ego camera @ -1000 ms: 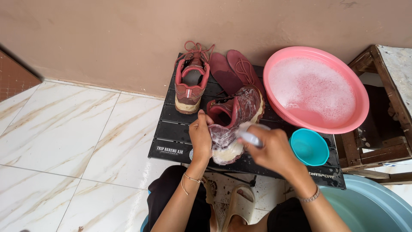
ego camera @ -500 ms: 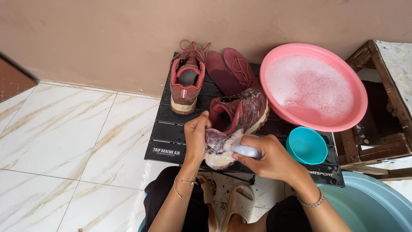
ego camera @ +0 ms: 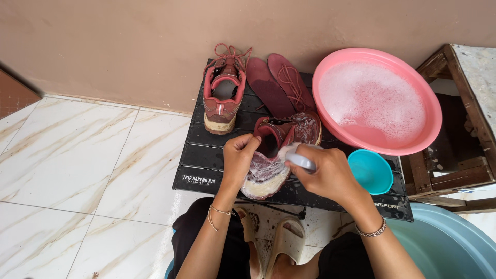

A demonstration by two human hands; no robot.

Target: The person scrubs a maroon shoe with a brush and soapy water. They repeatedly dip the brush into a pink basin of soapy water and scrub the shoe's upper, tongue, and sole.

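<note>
The right hand [ego camera: 324,170] is closed around a pale-handled scrubbing brush [ego camera: 298,159]; the left hand [ego camera: 238,157] clamps the sudsy maroon sneaker [ego camera: 274,155] on the black slatted table [ego camera: 206,155]. Slippery lather could let it twist free, knocking the small teal bowl [ego camera: 369,170].

Both forearms are reaching forward over the black slatted folding table [ego camera: 206,155]. The left hand [ego camera: 238,157] is curling its fingers closed in a grip above the table's near edge, while the right hand [ego camera: 324,173] is clenching beside it, wrist bent inward.
</note>
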